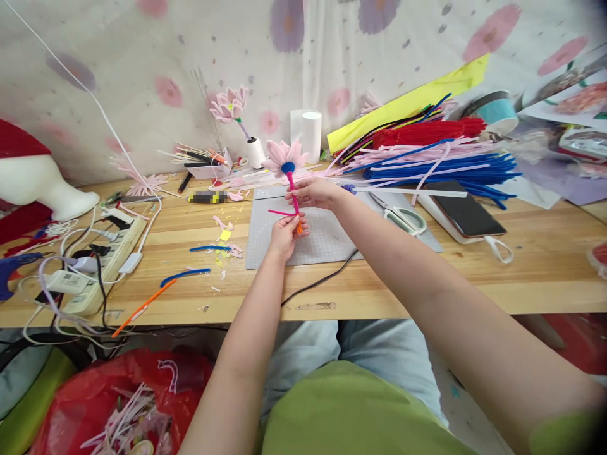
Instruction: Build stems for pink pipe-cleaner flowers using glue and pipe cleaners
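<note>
A pipe-cleaner flower (286,158) with pale pink petals, a blue centre and a bright pink stem stands upright over the grey cutting mat (327,237). My left hand (286,235) is closed round the bottom of the stem, where an orange tip shows. My right hand (315,191) pinches the stem higher up, just below the petals. A loose end of the pink pipe cleaner sticks out to the left between the two hands.
Heaps of blue, red and pink pipe cleaners (427,158) lie at the back right, with scissors (401,218) and a phone (465,215) beside them. A power strip (102,259) with cables sits left. Loose blue and orange stems (183,276) lie near the front edge. A red bag (123,404) is below.
</note>
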Available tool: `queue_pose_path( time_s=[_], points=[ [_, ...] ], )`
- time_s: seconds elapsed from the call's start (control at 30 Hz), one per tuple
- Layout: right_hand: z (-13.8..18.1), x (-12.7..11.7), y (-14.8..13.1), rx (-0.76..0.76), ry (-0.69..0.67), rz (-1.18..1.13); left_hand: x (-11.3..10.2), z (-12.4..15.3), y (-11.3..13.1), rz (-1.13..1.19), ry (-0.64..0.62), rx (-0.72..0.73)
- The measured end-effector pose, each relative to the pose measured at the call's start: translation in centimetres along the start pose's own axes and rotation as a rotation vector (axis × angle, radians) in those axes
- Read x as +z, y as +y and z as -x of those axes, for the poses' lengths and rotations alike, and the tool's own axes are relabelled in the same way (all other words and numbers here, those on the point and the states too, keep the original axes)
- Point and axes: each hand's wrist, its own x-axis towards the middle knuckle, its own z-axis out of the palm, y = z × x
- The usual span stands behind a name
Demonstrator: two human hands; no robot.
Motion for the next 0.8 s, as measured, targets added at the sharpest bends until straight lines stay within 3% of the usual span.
queue_pose_path(
  time_s=[0.2,0.5,0.8],
  points=[
    [-0.3,-0.1,0.1,-0.016,0.122,0.005,0.4,0.3,-0.1,-0.116,-0.035,0.047],
    [-0.5,0.7,0.3,0.006,0.303,0.149,0.1,-0.5,-1.9,-0.460,0.049,0.210],
    [-1.3,1.4,0.5,-0.062,0.395,0.487,0.1,-0.4,-1.8,-0.586,0.086,0.260]
  ],
)
